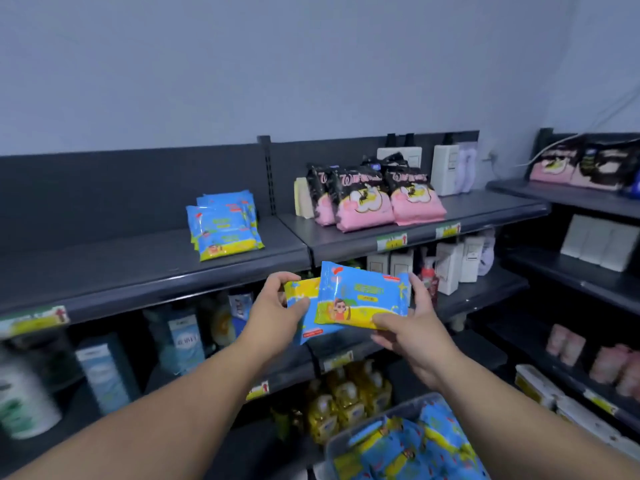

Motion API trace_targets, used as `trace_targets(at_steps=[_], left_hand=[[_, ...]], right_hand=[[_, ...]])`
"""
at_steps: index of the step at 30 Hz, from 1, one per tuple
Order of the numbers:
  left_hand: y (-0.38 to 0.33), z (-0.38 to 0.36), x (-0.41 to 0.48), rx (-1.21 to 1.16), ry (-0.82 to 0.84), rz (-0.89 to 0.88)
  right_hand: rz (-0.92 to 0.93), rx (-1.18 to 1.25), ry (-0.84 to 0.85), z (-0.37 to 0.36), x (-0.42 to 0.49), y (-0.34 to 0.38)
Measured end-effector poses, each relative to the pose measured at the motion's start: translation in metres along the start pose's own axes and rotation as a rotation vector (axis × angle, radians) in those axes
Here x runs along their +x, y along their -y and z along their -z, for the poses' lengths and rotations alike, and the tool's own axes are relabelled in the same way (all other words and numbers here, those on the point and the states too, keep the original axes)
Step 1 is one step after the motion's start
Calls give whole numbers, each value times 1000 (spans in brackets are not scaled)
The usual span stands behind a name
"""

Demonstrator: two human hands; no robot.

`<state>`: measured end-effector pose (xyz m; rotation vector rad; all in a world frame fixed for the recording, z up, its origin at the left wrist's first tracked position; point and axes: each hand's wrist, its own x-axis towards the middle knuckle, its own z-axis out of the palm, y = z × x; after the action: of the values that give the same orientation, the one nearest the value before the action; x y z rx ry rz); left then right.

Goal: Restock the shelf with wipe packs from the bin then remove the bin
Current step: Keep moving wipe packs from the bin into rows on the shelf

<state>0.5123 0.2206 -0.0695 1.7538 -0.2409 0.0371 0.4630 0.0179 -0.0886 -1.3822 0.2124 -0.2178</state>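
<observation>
Bare shelf [104,258] spreads left of stacked packs [225,225]; left hand [277,306] and right hand [412,327] each grip a wipe pack [360,297].

Wipe packs [225,225] stand on the shelf [138,271]; the bin [408,441] sits below right.

Top shelf [138,268], dark grey: small stack of blue/yellow wipe packs [225,225] mid-left, leaning on back panel. Right section: black/pink packs [367,202] (upright), white boxes [445,169] far right behind them.
</observation>
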Motion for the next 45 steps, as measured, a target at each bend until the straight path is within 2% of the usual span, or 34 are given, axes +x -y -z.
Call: trace_targets(at_steps=[7, 13, 17, 23, 28, 33, 37, 41, 45], left_hand=[[-24, 105, 55, 59, -77, -95], [-29, 178, 107, 57, -98, -91], [-16, 201, 138, 59, -80, -41], [2, 208, 181, 78, -99, 75], [12, 205, 198, 253, -116, 165], [12, 207, 204, 624, 17, 233], [14, 204, 206, 532, -5, 205], [16, 199, 200, 436, -79, 91], [17, 197, 198, 499, -188, -63]], right_hand=[[140, -100, 109, -112, 40, 46], [147, -118, 121, -180, 86, 65], [183, -255, 88, -204, 117, 67], [124, -454, 78, -221, 164, 64], [33, -756, 133, -233, 199, 56], [-21, -900, 258, -250, 218, 62], [-20, -824, 331, -252, 227, 62], [24, -668, 358, -246, 235, 48], [181, -566, 328, -249, 238, 39]])
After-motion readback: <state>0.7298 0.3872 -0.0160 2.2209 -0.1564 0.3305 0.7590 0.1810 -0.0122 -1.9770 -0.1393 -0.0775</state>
